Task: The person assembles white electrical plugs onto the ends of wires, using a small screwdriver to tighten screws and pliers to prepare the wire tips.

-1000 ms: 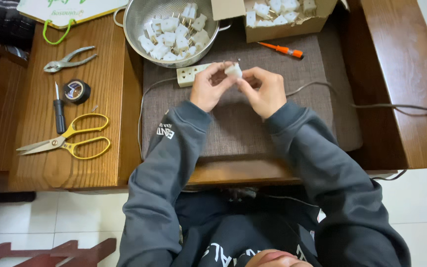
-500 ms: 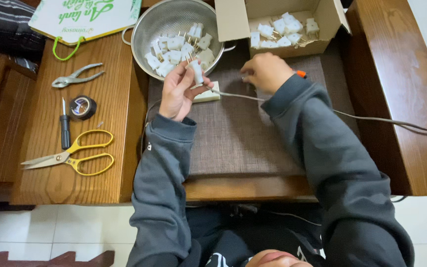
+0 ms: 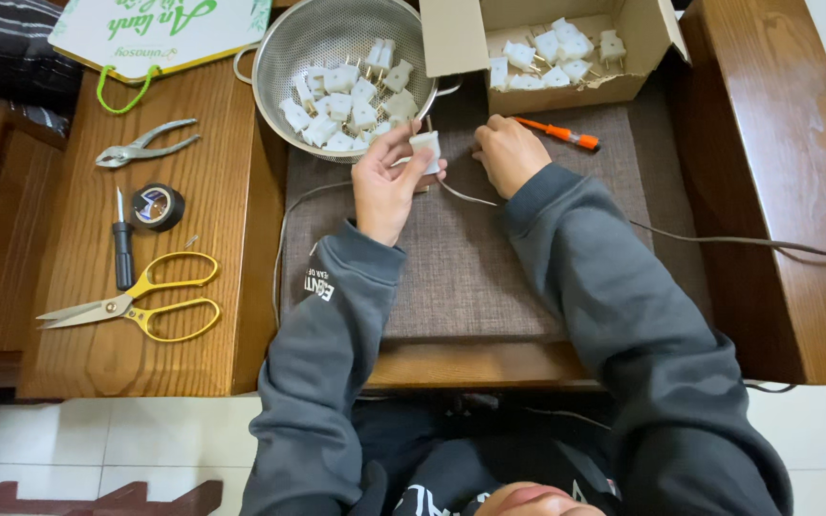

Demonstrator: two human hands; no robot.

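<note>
My left hand (image 3: 386, 186) holds a small white plug (image 3: 425, 149) upright between thumb and fingers, just in front of a metal colander (image 3: 284, 43) filled with several white plugs. My right hand (image 3: 507, 153) rests on the grey mat (image 3: 470, 277) with its fingers curled at the near end of an orange screwdriver (image 3: 561, 135). Whether it grips the screwdriver is not clear. A thin grey cable (image 3: 748, 243) runs from between my hands, under my right forearm and off to the right.
An open cardboard box (image 3: 451, 38) with more white plugs stands behind my right hand. On the wooden top at left lie pliers (image 3: 141, 148), a black tape roll (image 3: 157, 206), a small black screwdriver (image 3: 123, 250) and yellow scissors (image 3: 150, 304). A green-and-white bag (image 3: 160, 33) sits at the back left.
Both hands came apart from the plug held between them. My left hand kept it and now holds it by the colander. My right hand reached toward the orange screwdriver, then drew back a little.
</note>
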